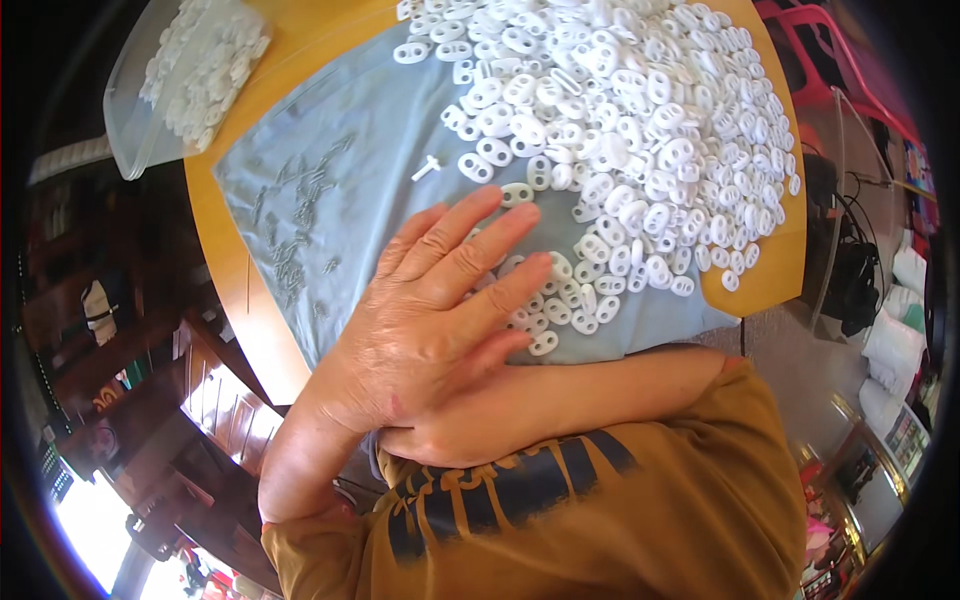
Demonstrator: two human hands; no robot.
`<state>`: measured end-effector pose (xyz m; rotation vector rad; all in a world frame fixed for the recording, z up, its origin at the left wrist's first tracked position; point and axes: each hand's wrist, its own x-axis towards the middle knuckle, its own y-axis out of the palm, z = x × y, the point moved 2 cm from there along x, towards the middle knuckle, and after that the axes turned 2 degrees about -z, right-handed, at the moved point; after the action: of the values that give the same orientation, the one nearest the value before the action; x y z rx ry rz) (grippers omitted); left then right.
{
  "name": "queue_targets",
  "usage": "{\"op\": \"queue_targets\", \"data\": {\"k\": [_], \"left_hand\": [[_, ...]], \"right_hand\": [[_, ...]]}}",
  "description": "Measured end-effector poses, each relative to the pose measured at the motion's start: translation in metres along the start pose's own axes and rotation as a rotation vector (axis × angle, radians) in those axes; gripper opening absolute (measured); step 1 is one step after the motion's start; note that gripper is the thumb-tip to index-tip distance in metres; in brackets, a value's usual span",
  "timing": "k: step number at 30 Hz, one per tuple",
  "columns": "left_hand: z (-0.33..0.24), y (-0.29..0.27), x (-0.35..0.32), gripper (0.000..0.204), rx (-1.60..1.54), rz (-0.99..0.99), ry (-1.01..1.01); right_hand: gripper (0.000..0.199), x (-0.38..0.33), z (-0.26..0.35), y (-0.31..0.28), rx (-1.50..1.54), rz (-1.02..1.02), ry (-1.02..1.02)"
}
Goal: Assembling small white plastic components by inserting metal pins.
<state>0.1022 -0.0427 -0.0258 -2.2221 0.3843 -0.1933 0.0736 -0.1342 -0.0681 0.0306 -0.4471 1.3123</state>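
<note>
At the table [335,35], head view, palm down over the cloth [385,125]: the left hand [430,300] is loosely spread, fingers extended, thumb apart from them. No grip is seen; the palm side is hidden, so contact with anything beneath cannot be confirmed. Right hand [425,442]: largely covered by the left wrist; whether it holds anything cannot be told.

White pieces [625,130], each an oval with 2 holes, are heaped beyond and to the right of the left hand. A smaller group sits just beside its fingertips and thumb, partly hidden by them. 1 white pin [428,167], T-shaped, lies just beyond the fingers, apart from the heap. Thin dark bits [288,265] are scattered left of the hand. Farther off, beyond and left, a clear tub [124,105] contains small whitish parts.

Handling, by judgement: the pieces appear to be moulded plastic, probably light, stiff and rather slippery, with little risk of breakage. Suggested hold: thumb and 1 finger across opposite sides of the oval, keeping both holes clear.
</note>
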Motion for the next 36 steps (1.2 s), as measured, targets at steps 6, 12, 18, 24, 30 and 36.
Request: {"op": "queue_targets", "data": {"k": [6, 12, 18, 24, 30, 36], "left_hand": [[0.010, 0.000, 0.001, 0.054, 0.039, 0.059, 0.024], [0.000, 0.000, 0.014, 0.048, -0.040, -0.051, 0.038], [0.003, 0.017, 0.042, 0.029, 0.074, -0.260, 0.106], [0.000, 0.027, 0.059, 0.022, 0.153, -0.271, 0.087], [0.004, 0.027, 0.057, 0.019, 0.263, -0.274, 0.065], [0.006, 0.023, 0.039, 0.018, 0.201, -0.380, 0.108]], "right_hand": [[0.013, -0.003, -0.004, 0.003, -0.030, -0.008, -0.097], [0.012, -0.005, -0.006, 0.007, 0.083, -0.020, -0.040], [0.010, -0.005, -0.012, 0.014, 0.141, 0.067, 0.046], [0.010, 0.001, -0.005, 0.001, 0.071, -0.111, -0.025], [0.012, -0.001, -0.006, 0.007, 0.159, -0.070, 0.079], [0.016, 0.006, -0.001, -0.004, 0.242, 0.074, 0.158]]}}
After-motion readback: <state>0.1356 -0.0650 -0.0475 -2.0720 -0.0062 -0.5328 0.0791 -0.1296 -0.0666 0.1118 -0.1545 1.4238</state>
